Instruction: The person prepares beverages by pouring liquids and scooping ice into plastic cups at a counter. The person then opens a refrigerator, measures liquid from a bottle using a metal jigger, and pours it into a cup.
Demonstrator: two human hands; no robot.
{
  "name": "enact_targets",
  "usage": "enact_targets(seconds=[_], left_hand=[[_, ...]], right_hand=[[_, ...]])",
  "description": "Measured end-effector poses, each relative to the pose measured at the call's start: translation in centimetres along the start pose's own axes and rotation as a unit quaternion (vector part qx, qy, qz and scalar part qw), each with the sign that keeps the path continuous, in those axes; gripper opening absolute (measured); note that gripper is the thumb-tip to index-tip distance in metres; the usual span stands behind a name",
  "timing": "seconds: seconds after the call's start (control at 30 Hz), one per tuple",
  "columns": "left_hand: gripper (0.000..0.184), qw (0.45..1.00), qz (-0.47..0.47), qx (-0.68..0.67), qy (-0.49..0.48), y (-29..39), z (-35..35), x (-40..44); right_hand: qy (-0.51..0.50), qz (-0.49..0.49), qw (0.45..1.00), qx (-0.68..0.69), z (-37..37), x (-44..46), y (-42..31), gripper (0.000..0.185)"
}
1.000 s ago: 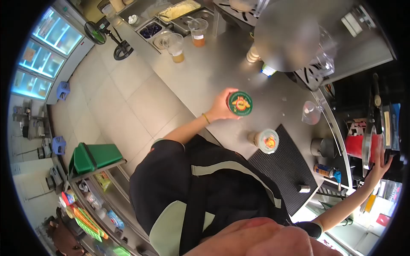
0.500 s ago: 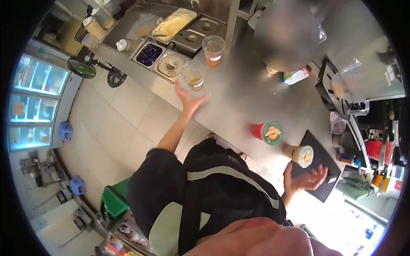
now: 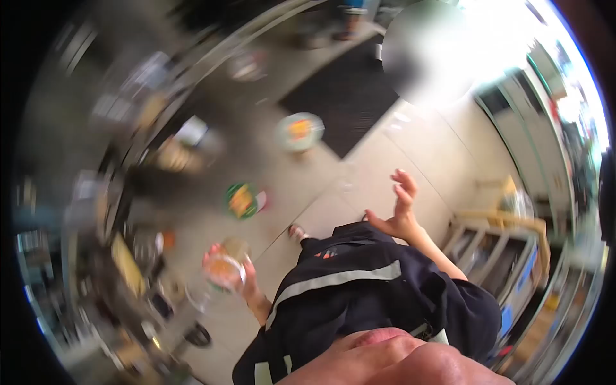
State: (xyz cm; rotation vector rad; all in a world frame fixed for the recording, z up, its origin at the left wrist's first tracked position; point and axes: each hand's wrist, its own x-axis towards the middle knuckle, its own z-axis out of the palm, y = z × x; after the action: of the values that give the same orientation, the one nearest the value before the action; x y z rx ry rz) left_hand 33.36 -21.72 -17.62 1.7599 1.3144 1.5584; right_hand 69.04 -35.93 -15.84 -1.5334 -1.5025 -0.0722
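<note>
At the lower left, my left hand (image 3: 251, 290) is wrapped round a clear plastic cup (image 3: 224, 268) with a little amber liquid in it. The cup is tilted, and motion smears its outline. My right hand (image 3: 399, 215) is raised above the floor to the right of the counter, fingers apart and holding nothing. Between the hands and farther off, a red cup with a green printed lid (image 3: 242, 200) stands on the counter. Beyond it is a second lidded cup (image 3: 300, 133), its pale top bearing an orange-yellow print.
A black mat (image 3: 346, 96) lies on the metal counter behind the lidded cups. Blurred containers line the counter's left side. At right stands a rack (image 3: 497, 247) with a wooden-coloured top edge, near pale cabinets (image 3: 532, 122).
The view has swung strongly toward the right. My left hand, earlier reaching open beside a clear cup, now grips one. My right hand stays open and now stands away from the lidded cups.
</note>
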Motion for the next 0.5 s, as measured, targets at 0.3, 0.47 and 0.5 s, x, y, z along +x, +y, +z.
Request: enact_targets(seconds=[0.3, 0.47, 0.5], left_hand=[[0.086, 0.749, -0.072, -0.433, -0.496, 22.3, 38.3, -9.7], [0.088, 0.696, -0.117, -0.291, -0.646, 28.6, 54.5, -12.7], [0.089, 0.686, -0.145, -0.271, -0.659, 29.3, 57.9, -13.1]], right_hand=[[0.293, 0.137, 0.94, -0.106, -20.1, -9.5, 14.5, 0.089], [0.206, 0.224, 0.934, -0.187, -32.2, -8.0, 23.8, 0.051], [0.101, 0.235, 0.951, -0.174, -34.8, -8.1, 27.0, 0.052]])
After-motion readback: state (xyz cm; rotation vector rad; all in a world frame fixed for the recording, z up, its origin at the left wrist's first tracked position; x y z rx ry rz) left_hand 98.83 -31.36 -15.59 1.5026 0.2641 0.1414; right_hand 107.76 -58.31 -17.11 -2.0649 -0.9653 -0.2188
